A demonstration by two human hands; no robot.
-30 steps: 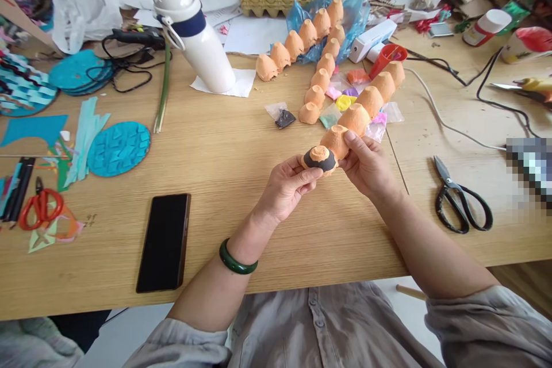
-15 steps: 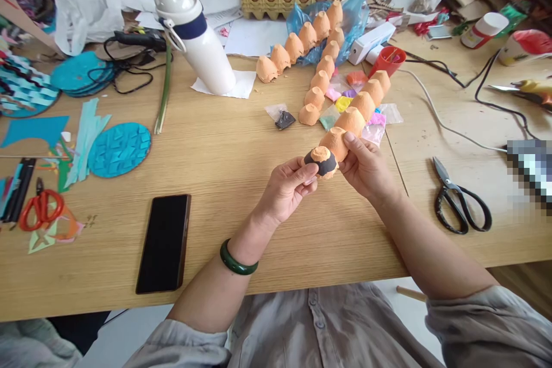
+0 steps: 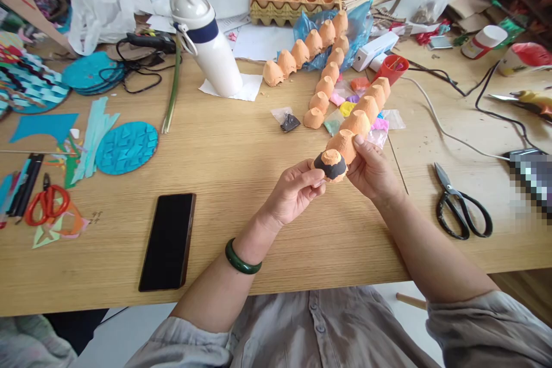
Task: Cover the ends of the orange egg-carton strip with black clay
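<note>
Both hands hold one orange egg-carton strip, a row of several cups slanting up to the right. A black band that looks like clay wraps the cup at its near end. My left hand pinches that end cup at its left side, thumb on the black band. My right hand grips the strip just behind it, thumb on top and fingers underneath, partly hidden. Beyond lie two more orange strips, one on the left and one in the middle. A small bag of black material rests nearby.
Colourful clay packets lie behind the strip, beside a red cup. A white bottle stands at the back left. A phone is at the left front, black scissors at the right, red scissors far left.
The view has shifted slightly, so things on the table appear a little further right. Both hands keep hold of the strip, and its black-banded end has turned slightly.
</note>
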